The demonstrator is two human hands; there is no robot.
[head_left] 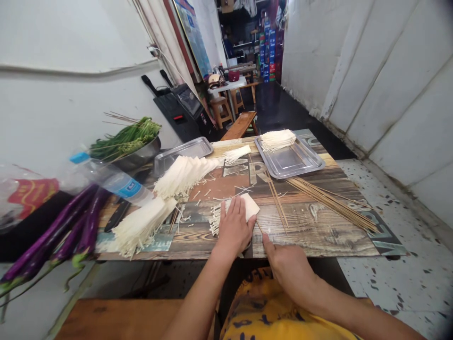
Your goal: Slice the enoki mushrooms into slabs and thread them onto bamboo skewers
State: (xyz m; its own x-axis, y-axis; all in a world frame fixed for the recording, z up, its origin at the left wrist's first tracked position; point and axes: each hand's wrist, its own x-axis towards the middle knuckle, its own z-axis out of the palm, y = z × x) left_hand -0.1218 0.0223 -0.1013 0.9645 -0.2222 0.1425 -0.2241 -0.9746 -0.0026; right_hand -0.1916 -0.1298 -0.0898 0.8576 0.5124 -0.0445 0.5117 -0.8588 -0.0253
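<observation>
Under my left hand point(235, 226) lies a flat bunch of enoki mushrooms point(252, 208), pressed against the table with the fingers stretched out over it. My right hand point(288, 262) is closed on a thin bamboo skewer point(261, 227), whose far end meets the bunch's near right edge; how deep it goes is hidden. More enoki lies in a fanned pile point(184, 174) and a nearer pile point(143, 226) on the left. A small loose bunch point(237, 153) rests farther back. On the right, a metal tray point(283, 167) holds stacked enoki point(278, 140), with a skewer stick showing.
Many loose skewers point(332, 204) lie at the right, a few point(278, 200) nearer the middle. To the left are a water bottle point(113, 182), a knife point(118, 215), eggplants point(67, 231), a bowl point(141, 153) of greens and another tray point(184, 151). A wooden bench point(239, 126) stands behind the table.
</observation>
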